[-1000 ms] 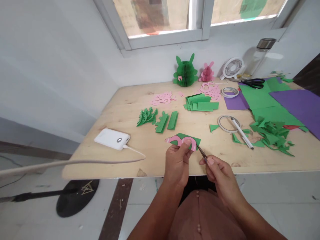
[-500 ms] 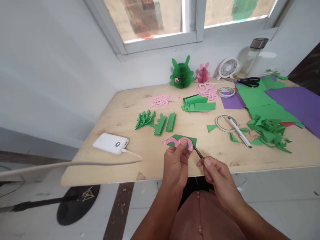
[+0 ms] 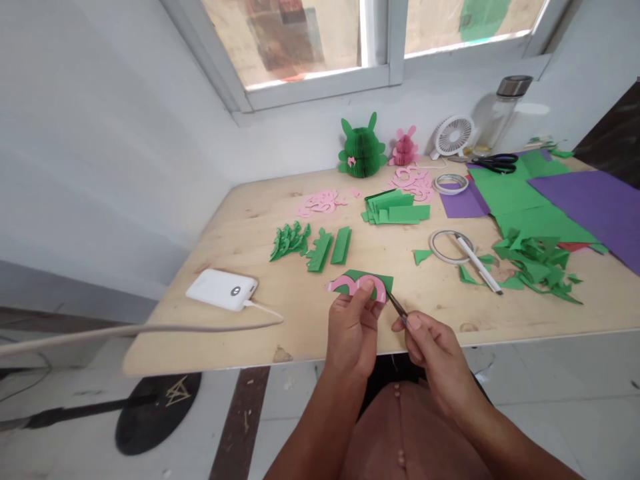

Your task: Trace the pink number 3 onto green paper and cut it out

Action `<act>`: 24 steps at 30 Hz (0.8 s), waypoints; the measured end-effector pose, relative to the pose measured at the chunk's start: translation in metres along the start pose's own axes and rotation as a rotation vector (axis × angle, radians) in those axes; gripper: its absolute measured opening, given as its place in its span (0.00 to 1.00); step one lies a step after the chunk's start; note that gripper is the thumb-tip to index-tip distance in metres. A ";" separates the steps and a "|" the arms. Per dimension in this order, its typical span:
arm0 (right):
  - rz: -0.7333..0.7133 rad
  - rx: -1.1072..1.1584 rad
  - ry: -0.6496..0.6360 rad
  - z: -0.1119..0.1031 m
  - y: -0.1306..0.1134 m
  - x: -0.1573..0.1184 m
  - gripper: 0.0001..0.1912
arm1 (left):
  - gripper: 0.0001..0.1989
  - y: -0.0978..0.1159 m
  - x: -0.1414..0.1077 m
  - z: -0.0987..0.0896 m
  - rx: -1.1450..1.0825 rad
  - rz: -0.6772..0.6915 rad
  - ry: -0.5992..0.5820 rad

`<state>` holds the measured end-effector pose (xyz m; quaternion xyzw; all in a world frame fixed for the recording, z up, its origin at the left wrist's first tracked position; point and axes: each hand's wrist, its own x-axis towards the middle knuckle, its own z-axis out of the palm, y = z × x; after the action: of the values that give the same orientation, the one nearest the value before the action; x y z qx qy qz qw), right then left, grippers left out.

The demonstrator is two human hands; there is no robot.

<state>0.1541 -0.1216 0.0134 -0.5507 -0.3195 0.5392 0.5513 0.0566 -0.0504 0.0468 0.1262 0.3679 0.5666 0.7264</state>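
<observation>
Over the near edge of the table, my left hand (image 3: 354,327) is closed, its thumb pressing a pink curved paper cutout (image 3: 345,283) flat against a green paper piece (image 3: 385,281). The cutout has a wavy outline with two rounded arches; the green sheet shows behind and above it. My right hand (image 3: 431,341) is closed round a slim, dark, pointed tool (image 3: 397,305) whose kind I cannot make out. Its tip meets the right edge of the papers. The tool's rear part is hidden in my fingers.
Cut green strips (image 3: 319,251), folded green papers (image 3: 395,208) and pink cutouts (image 3: 320,202) lie beyond my hands. Rightward are green scraps (image 3: 540,270), a white pen (image 3: 479,265), tape rolls and black scissors (image 3: 495,163). A white power bank (image 3: 221,289) with its cable sits left.
The whole view has shifted very slightly. Both hands keep their hold, and the tool's tip stays at the right edge of the papers.
</observation>
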 end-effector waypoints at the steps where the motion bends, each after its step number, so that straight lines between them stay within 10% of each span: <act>1: -0.005 0.001 -0.001 0.000 0.000 0.000 0.23 | 0.12 0.000 0.000 0.000 0.000 0.002 0.000; 24: -0.015 0.108 0.069 0.015 0.001 0.006 0.22 | 0.13 -0.005 -0.004 0.006 0.020 0.088 0.050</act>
<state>0.1408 -0.1119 0.0142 -0.5362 -0.2748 0.5322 0.5948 0.0639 -0.0540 0.0498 0.1351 0.3858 0.5973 0.6900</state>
